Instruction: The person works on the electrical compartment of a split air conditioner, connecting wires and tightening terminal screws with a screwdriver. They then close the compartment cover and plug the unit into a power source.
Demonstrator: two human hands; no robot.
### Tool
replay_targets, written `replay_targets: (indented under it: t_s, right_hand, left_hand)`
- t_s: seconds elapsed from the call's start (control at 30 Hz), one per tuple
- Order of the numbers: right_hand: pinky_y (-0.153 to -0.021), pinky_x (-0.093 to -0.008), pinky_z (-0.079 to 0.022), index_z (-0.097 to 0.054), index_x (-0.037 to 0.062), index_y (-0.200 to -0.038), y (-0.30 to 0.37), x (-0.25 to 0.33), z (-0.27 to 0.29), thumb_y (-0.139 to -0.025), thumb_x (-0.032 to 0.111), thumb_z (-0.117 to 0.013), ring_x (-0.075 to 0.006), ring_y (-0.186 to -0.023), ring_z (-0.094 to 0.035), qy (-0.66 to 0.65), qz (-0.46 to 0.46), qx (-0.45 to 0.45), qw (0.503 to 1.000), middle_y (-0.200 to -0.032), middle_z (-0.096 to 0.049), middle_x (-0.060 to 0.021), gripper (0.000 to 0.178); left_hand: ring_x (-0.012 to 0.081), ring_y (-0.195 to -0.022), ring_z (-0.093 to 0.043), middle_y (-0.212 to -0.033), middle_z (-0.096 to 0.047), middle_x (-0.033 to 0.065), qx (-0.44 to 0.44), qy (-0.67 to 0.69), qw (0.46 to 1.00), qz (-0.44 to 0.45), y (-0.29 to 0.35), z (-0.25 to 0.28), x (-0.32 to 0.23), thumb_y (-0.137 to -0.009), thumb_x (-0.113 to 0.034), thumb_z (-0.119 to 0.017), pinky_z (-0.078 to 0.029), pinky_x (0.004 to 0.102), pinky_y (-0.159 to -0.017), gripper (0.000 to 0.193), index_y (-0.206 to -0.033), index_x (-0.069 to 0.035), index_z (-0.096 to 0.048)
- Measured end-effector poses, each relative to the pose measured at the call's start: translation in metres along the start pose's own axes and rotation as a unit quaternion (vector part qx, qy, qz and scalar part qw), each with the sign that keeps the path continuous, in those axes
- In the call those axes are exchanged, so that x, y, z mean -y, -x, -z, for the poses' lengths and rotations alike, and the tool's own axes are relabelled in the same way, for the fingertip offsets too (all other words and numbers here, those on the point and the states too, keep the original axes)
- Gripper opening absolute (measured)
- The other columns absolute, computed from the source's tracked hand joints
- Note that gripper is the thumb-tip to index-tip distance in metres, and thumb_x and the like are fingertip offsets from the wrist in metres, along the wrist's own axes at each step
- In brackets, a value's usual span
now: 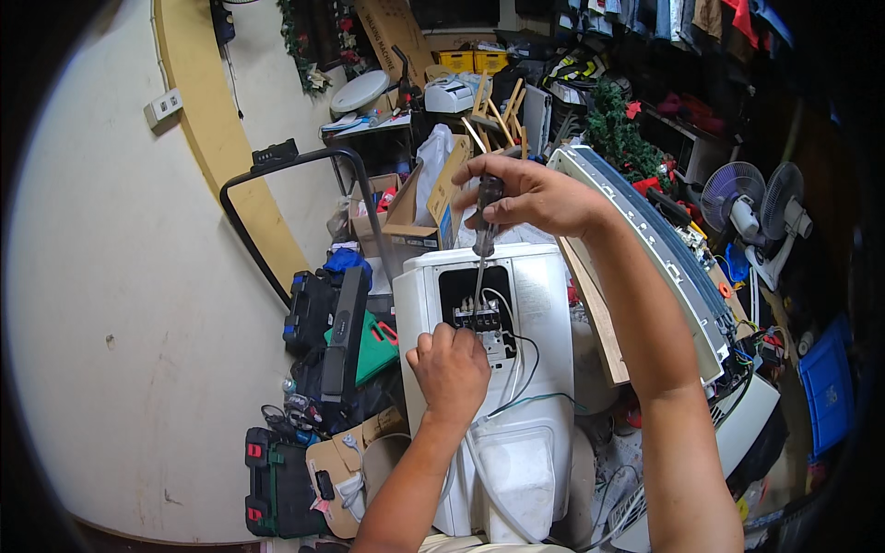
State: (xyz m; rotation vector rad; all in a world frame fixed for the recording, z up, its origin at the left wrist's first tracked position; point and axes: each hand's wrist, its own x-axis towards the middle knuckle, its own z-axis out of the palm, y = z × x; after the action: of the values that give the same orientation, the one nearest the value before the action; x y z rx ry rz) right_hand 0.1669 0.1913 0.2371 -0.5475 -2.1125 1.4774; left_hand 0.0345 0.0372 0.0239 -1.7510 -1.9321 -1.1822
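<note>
while the right hand point(533, 195) is gripping the screwdriver point(484, 241), its shaft is pointing down toward the terminal block point(489, 320) inside the white casing point(544, 304). the left hand point(450, 373) is resting just below; its grip i cannot tell. probably a screwing step is going on; next move is needing steady alignment.

Tall brown carton point(396, 41): two words in dark capitals, running lengthwise along the tilted panel; legible;
Open cardboard box point(412, 232): blue printed patch; detail too small to read;
Terminal block point(489, 319): markings unreadable at this size.
</note>
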Motion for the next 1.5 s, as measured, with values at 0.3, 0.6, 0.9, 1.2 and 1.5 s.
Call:
replay_targets:
  t_s: [0.3,0.6,0.9,1.2,1.5]
  right_hand:
    - [-0.086,-0.0377,-0.058,-0.061,0.0095,-0.135,-0.002,-0.007,-0.014,-0.099,0.019,-0.079,-0.0220,-0.101,-0.075,0.403,0.056,-0.125,0.905,-0.111,-0.076,-0.0154,0.041]
    - [-0.085,-0.0448,-0.059,-0.062,0.0057,-0.129,0.000,-0.017,-0.016,-0.099,0.026,-0.077,-0.0327,-0.097,-0.077,0.450,0.042,-0.214,0.866,-0.097,-0.077,-0.0191,0.039]
    - [-0.089,-0.0407,-0.060,-0.053,0.0121,-0.149,0.002,-0.018,0.005,-0.104,0.024,-0.074,-0.0240,-0.112,-0.074,-0.039,-0.016,-0.011,0.999,-0.117,-0.074,-0.0208,0.051]
    - [-0.088,-0.0560,-0.057,-0.056,0.0002,-0.132,0.003,-0.020,-0.033,-0.096,0.032,-0.077,-0.0494,-0.093,-0.074,0.494,0.014,-0.289,0.820,-0.095,-0.076,-0.0276,0.052]
    - [-0.085,-0.0422,-0.059,-0.057,0.0030,-0.135,0.020,-0.012,-0.032,-0.103,0.026,-0.072,-0.0298,-0.093,-0.075,0.334,0.052,-0.331,0.881,-0.098,-0.075,-0.0185,0.042]
  left_hand:
    - [0.0315,-0.090,-0.057,-0.090,-0.061,0.0064,-0.003,-0.001,1.000,-0.004,0.000,-0.001,0.000,-0.085,-0.017,-0.074,-0.038,0.0484,-0.079,0.009,-0.078,-0.012,-0.070]
    - [0.0318,-0.089,-0.058,-0.089,-0.061,0.0066,-0.005,-0.002,1.000,-0.001,0.001,0.000,-0.001,-0.085,-0.018,-0.076,-0.039,0.0485,-0.080,0.008,-0.081,-0.012,-0.073]
    - [0.0314,-0.097,-0.064,-0.099,-0.068,0.0098,0.095,0.139,0.986,-0.002,0.002,0.037,0.017,-0.088,-0.019,-0.081,-0.049,0.0457,-0.090,0.027,-0.112,-0.007,-0.078]
    - [0.0283,-0.098,-0.065,-0.104,-0.068,0.0115,0.114,0.196,0.974,-0.016,0.012,0.052,0.040,-0.087,-0.015,-0.083,-0.054,0.0387,-0.090,0.029,-0.115,-0.006,-0.080]
    - [0.0298,-0.105,-0.065,-0.111,-0.071,0.0098,0.073,0.172,0.979,-0.085,0.004,0.041,0.019,-0.092,-0.019,-0.080,-0.048,0.0446,-0.095,0.019,-0.108,-0.011,-0.081]
